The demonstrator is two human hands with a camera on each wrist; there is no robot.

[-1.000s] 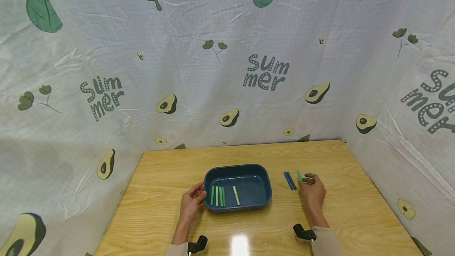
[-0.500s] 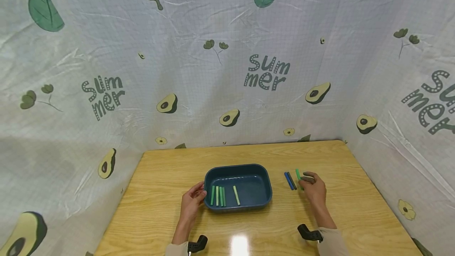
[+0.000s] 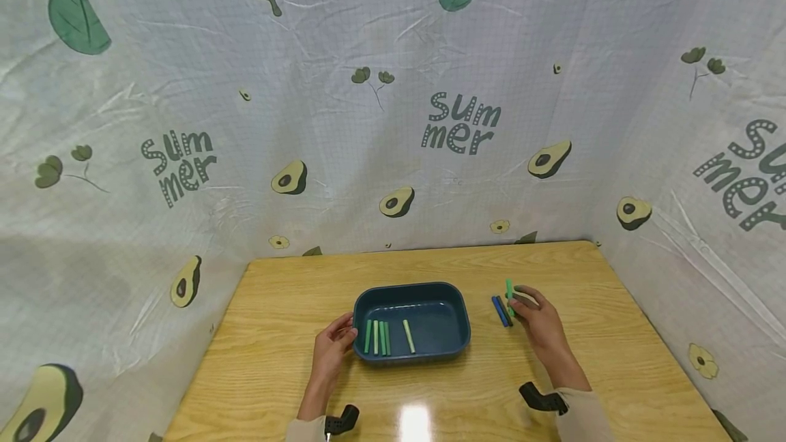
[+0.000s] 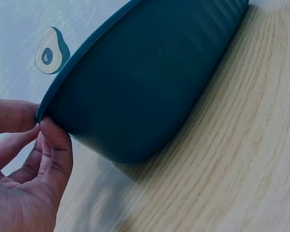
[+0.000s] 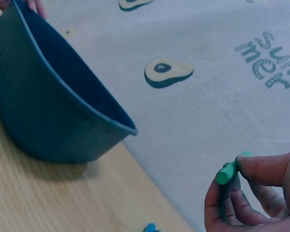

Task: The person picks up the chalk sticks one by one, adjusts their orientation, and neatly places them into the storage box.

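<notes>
My left hand (image 3: 330, 350) pinches the left rim of a dark blue plastic tray (image 3: 430, 357), thumb and forefinger meeting over the edge in the left wrist view. Several green and pale-green chalk sticks (image 3: 376, 337) stand side by side along the tray's left part, and a pale yellow-green chalk stick (image 3: 408, 337) lies alone near its middle. Right of the tray, my right hand (image 3: 543, 326) holds a green chalk stick (image 5: 226, 174) between thumb and fingers. Below it lie a blue chalk stick (image 3: 499, 311) and a dark chalk stick (image 3: 505, 310), close together on the table.
The wooden table (image 3: 295, 278) reaches back to a white printed curtain (image 3: 344, 128) that also rises on both sides. A black wrist camera (image 3: 543, 398) sticks out from the right wrist, another black camera (image 3: 342, 420) from the left.
The right hand has taken up the green chalk stick and moved it left and up, over beside the blue and dark sticks. The left hand and the tray stay where they were.
</notes>
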